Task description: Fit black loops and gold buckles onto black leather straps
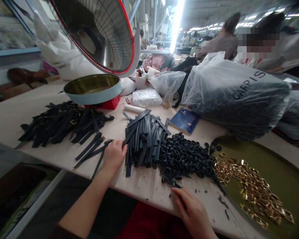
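My left hand (114, 153) is at the left edge of a pile of flat black straps (146, 139). Its fingers are curled and partly hidden, with the end of one strap at the thumb and index finger. Beside it lie several black straps fitted with buckles (91, 147). Lower right, at the table's front edge, my right hand (189, 205) has its fingers pressed together. A small black loop (174, 184) shows at its fingertips. Behind this hand spreads a heap of black loops (186, 156). Gold buckles (254, 186) lie in a large round tray (271, 162) on the right.
More buckled black straps (62, 122) are heaped at the left. A round tin (92, 94) on a red box (107, 103) stands below a fan (97, 33). A blue booklet (184, 120) and a large plastic bag (236, 96) lie behind. Other people are in the background.
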`<state>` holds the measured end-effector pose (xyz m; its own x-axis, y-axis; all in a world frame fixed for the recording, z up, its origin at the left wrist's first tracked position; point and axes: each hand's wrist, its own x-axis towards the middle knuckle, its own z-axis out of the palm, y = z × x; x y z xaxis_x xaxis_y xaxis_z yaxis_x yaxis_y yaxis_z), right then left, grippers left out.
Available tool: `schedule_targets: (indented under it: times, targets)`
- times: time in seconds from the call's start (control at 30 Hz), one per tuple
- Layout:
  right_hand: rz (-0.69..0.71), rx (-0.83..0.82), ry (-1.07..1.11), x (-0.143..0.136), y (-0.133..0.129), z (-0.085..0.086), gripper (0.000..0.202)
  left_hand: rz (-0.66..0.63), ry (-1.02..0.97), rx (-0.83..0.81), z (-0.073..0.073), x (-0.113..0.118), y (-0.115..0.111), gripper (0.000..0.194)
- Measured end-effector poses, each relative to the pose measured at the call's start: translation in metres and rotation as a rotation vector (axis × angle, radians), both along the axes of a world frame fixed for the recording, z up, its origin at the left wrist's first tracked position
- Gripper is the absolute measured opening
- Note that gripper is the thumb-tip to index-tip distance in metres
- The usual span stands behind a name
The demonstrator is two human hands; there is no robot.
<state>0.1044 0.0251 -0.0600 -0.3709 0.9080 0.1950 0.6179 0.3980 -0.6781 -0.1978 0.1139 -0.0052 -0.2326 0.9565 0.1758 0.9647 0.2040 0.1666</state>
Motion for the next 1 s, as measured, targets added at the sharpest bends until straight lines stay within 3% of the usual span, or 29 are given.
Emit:
schedule_targets:
  times: [0.17,0.27,0.4,0.47,0.57,0.67,0.73,0.83,1.0]
  targets:
    - [-0.018,0.062,0.02,0.0,-0.002,-0.003,0.02,0.043,-0.098,-0.073,0.001,-0.008,0.035,0.024]
    - [-0.042,-0.001,0.065,-0.003,-0.003,-0.001,0.02,0.028,-0.17,-0.078,0.016,-0.004,0.024,0.025]
    - [-0.127,-0.208,0.257,-0.006,0.0,0.014,0.025,-0.147,-0.322,-0.138,0.04,0.028,-0.036,0.025]
    - [-0.191,-0.349,0.432,-0.006,0.003,0.029,0.039,-0.287,-0.5,-0.271,0.044,0.053,-0.074,0.026]
    - [-0.213,-0.503,0.609,-0.002,0.005,0.049,0.04,-0.462,-0.638,-0.371,0.04,0.091,-0.123,0.028]
    - [-0.209,-0.47,0.548,0.002,-0.006,0.054,0.024,-0.531,-0.717,-0.369,0.027,0.122,-0.148,0.039]
    - [-0.164,-0.473,0.517,0.006,-0.016,0.048,0.017,-0.493,-0.905,-0.47,0.018,0.137,-0.152,0.032]
    - [-0.09,-0.523,0.496,0.018,-0.021,0.036,0.019,-0.316,-1.274,-0.698,0.008,0.151,-0.148,0.022]
    - [-0.204,-0.147,0.113,0.038,0.011,0.035,0.015,-0.021,-1.495,-0.724,0.012,0.159,-0.135,0.018]
